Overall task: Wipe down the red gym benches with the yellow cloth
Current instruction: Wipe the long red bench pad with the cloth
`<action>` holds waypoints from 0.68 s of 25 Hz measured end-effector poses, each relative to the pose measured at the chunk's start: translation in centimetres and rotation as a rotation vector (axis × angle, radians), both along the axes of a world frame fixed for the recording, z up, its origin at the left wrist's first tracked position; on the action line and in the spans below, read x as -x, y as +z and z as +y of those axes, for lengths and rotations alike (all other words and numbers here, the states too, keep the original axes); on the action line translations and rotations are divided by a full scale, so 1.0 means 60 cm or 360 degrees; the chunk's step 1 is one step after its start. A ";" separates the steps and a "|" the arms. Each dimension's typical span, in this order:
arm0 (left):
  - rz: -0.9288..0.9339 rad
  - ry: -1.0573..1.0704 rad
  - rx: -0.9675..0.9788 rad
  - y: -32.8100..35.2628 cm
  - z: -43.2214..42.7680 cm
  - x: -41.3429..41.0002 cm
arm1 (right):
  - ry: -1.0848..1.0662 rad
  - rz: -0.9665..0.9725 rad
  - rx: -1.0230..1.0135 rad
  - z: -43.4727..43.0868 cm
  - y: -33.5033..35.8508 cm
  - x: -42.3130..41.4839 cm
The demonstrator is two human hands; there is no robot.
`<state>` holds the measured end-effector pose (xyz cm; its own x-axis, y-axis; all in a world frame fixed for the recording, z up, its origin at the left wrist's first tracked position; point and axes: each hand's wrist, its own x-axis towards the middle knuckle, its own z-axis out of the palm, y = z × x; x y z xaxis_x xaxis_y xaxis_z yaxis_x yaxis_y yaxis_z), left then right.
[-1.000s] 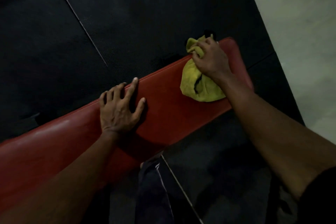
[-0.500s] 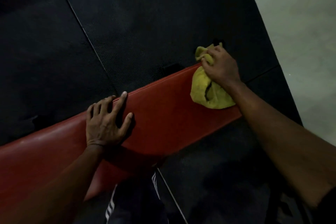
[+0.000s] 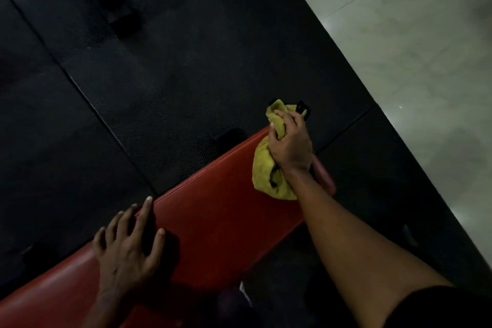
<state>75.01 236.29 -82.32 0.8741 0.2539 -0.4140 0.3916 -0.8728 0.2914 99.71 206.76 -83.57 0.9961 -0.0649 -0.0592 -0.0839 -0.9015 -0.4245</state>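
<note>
Right hand [image 3: 291,145] fingers bunching yellow cloth [image 3: 266,170] at red bench [image 3: 223,216] end, left hand [image 3: 127,250] spread flat near far edge

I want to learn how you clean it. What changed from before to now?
The right hand nudged the yellow cloth slightly toward the far corner of the red bench, still gripping it bunched up. The left hand stayed pressed flat on the bench, fingers over its far edge.

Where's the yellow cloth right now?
In the head view, the yellow cloth is bunched in the right hand at the far right end of the red bench.
</note>
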 end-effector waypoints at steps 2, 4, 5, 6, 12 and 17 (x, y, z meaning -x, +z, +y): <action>0.0018 -0.0016 0.0113 0.010 -0.031 -0.038 | 0.0010 0.0033 -0.0016 0.000 0.001 -0.003; 0.0005 -0.0148 0.0236 0.010 -0.085 -0.110 | 0.0030 0.0094 -0.0057 -0.004 0.005 -0.014; -0.0008 -0.0231 0.0260 0.003 -0.118 -0.150 | 0.0052 0.0118 -0.0077 -0.008 0.007 -0.022; -0.0008 -0.0299 0.0257 -0.005 -0.148 -0.186 | 0.0091 0.0136 -0.0093 -0.013 0.009 -0.029; -0.0152 -0.0388 0.0063 -0.045 -0.192 -0.239 | -0.0420 0.0175 -0.0138 -0.081 0.018 0.019; -0.0187 -0.0347 0.0031 -0.045 -0.194 -0.245 | -0.0389 0.0337 -0.0028 -0.120 0.038 0.090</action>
<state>89.70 224.63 -85.03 0.9498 0.0473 -0.3094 0.1572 -0.9268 0.3411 94.29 199.54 -81.29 0.9165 -0.2978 -0.2669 -0.3853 -0.8364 -0.3898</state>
